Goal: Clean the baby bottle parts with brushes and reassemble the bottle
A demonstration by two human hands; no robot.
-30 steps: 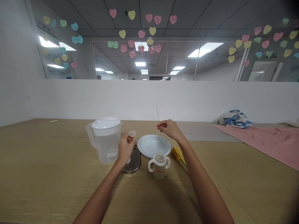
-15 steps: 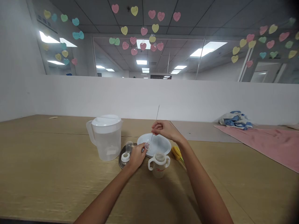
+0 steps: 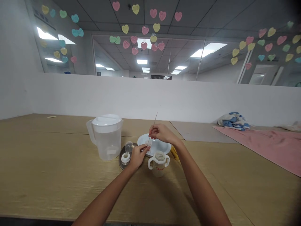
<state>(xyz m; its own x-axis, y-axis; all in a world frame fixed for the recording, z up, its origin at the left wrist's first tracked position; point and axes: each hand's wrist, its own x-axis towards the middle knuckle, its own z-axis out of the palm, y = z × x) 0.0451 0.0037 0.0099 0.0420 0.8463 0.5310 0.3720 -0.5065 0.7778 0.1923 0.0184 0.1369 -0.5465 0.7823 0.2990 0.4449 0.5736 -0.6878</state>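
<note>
My left hand (image 3: 137, 156) pinches a small clear, round cup-like piece (image 3: 148, 143) over the near left rim of a white bowl (image 3: 164, 147). A thin wire-like stick (image 3: 155, 118) is held near its lower part by the closed fingers of my right hand (image 3: 160, 132). The stick's lower end points down into or against the clear piece; its tip cannot be made out. Just in front of the bowl stands a clear baby bottle (image 3: 158, 169) with two white handles, its top uncovered. A bottle teat with a white collar (image 3: 125, 158) sits beside my left hand.
A metal tray (image 3: 121, 164) bears the teat and a clear cap (image 3: 129, 146). Left of it stands a lidded, translucent pitcher (image 3: 108, 138). A yellow item (image 3: 174, 153) is partly hidden by my right arm. Farther right lie a pink cloth (image 3: 256, 142) and a crumpled blue-and-white cloth (image 3: 235, 121).
My right hand has moved slightly left and down, bringing the stick lower toward the clear piece. My left hand keeps hold of that piece. The view has shifted a little.
</note>
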